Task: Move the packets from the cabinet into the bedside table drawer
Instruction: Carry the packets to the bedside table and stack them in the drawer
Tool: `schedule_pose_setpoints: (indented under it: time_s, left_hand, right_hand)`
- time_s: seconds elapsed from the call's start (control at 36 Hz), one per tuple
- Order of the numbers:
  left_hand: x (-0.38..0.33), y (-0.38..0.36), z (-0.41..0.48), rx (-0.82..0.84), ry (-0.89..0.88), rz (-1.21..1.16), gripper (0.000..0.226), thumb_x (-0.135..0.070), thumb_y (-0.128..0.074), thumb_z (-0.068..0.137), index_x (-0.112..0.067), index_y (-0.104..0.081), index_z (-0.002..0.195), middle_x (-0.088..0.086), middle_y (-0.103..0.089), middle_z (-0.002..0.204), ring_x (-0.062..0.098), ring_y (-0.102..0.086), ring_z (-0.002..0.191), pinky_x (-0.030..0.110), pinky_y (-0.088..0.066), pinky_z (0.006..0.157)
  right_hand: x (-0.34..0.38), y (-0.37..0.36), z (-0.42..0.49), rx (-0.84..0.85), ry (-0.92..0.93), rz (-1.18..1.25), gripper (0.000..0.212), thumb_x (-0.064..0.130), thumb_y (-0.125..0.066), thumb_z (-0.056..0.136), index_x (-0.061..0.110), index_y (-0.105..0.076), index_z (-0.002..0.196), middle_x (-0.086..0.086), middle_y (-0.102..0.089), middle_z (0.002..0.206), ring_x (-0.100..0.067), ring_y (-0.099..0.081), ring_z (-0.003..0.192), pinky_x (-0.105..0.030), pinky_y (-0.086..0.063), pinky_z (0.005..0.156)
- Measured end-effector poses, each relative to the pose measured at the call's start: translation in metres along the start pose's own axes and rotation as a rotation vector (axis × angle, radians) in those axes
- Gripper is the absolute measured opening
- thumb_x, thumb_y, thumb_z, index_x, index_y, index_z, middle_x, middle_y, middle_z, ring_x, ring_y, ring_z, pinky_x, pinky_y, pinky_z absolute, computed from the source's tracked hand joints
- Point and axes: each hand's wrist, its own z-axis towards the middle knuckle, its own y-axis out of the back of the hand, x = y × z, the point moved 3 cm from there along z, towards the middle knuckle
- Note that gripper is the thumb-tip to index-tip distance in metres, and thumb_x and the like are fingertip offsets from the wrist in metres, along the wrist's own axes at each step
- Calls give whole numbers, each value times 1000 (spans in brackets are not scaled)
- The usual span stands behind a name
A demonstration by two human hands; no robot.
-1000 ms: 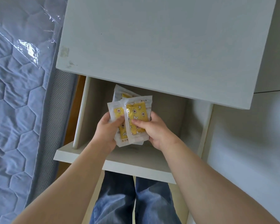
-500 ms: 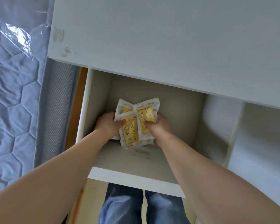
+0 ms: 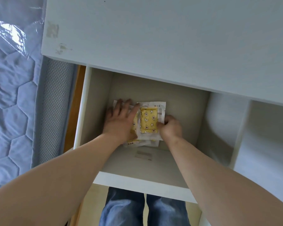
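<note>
The clear plastic packets (image 3: 148,121) with yellow contents printed with small stars and moons lie in a loose stack on the floor of the open white drawer (image 3: 137,185), towards its back and left of centre. The top one lies face up, and the edges of others stick out beneath it at the near side. My left hand (image 3: 121,121) lies flat over the left part of the stack, fingers straight and spread and pointing to the back of the drawer, the palm pressing down without clasping anything. My right hand (image 3: 171,128) is at the right edge of the top packet with its fingers curled in, and it pinches that edge between thumb and fingers; the hand is a little blurred, so I cannot make out the finer details of the grip.

Just in front of the stack, a small pale label (image 3: 144,154) is stuck to the drawer floor. The drawer stands pulled out from under the flat white top of the bedside desk (image 3: 153,38), which carries a few scuffed patches near its left corner. Below the drawer front I see my blue denim jeans (image 3: 126,209). To the left, past a strip of orange-brown wood (image 3: 75,103), is a quilted pale blue mattress (image 3: 11,95) with shiny clear plastic film (image 3: 13,33) over it.
</note>
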Motion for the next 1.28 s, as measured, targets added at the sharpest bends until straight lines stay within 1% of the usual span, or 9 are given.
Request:
schedule_pose_setpoints:
  time_s: [0.08,0.17,0.28,0.42,0.58,0.72,0.86,0.97,1.28]
  left_hand:
    - [5,-7,4,6,-9,11,104,-51,-67,77,-29,5,149,-2,11,157,29,9,144,51,-10,115]
    - [8,-5,5,-48,-2,1,101,-46,-70,76,-32,-2,149,-3,3,156,28,3,144,48,-16,113]
    - [7,3,3,-82,9,16,93,-41,-70,77,-39,-9,147,-3,-10,153,28,-9,140,43,-22,110]
    - [8,9,4,-76,46,81,87,-39,-68,81,-42,-11,147,0,-26,146,28,-26,131,40,-26,105]
    - [8,13,2,-120,13,254,72,-32,-51,92,-38,-7,149,8,-41,134,31,-35,124,43,-16,113]
    - [14,12,4,24,28,91,92,-37,-67,80,-37,-5,148,7,-29,140,30,-28,129,38,-24,108]
    - [25,26,9,17,154,-475,81,0,-56,84,-27,-17,149,4,-17,154,29,-23,139,37,-31,109]
    - [33,29,10,-109,234,-712,60,-3,-49,93,-22,-29,146,5,-40,145,24,-44,127,26,-39,93]
    - [19,16,14,8,-39,-322,56,-34,-41,98,-25,-19,149,-6,-15,157,23,-4,145,41,-16,115]
  right_hand:
    - [-7,8,3,-51,51,74,22,8,-49,93,15,-45,72,3,-49,72,-20,-49,79,-24,-30,49]
    - [-12,12,0,-88,49,182,8,4,-48,93,10,-47,89,0,-52,82,-19,-51,82,-23,-34,59]
    - [-15,10,-3,-9,-49,532,19,2,-55,89,11,-51,105,-3,-60,97,-22,-61,91,-27,-48,72]
    - [-10,-1,0,20,-79,562,27,7,-66,85,9,-58,111,-7,-66,108,-25,-65,99,-39,-53,88]
    - [-6,7,-11,-94,22,683,20,1,-58,90,11,-60,107,1,-65,94,-12,-63,81,-17,-51,63]
    - [-1,25,-20,-28,33,952,16,3,-60,88,18,-62,94,1,-69,92,-12,-68,81,-26,-56,67]
    - [6,-6,-24,222,-50,727,15,4,-62,87,18,-61,94,-5,-69,102,-17,-66,85,-30,-54,75]
    - [11,-29,-22,85,-87,530,17,3,-56,91,11,-60,105,-2,-62,97,-16,-58,86,-23,-46,69]
    - [20,-39,-17,119,0,111,15,9,-52,89,20,-62,85,2,-61,82,-15,-54,77,-19,-39,64]
